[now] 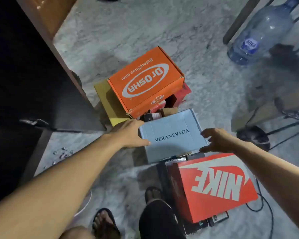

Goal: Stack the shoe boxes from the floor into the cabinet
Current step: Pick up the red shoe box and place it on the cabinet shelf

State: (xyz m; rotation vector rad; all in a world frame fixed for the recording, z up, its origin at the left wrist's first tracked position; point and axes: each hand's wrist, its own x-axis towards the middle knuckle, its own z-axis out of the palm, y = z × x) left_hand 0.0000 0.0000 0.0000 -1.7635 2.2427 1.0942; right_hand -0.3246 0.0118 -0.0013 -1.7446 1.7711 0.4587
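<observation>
Left hand (128, 133) holds grey box (171, 135) edge; right hand (217, 140) open (bare floor (145, 28) beyond).

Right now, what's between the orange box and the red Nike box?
In the head view, the pale blue VERANEVADA box sits between the orange Dr.OSHA box and the red Nike box, with small dark boxes peeking out around it.
</observation>
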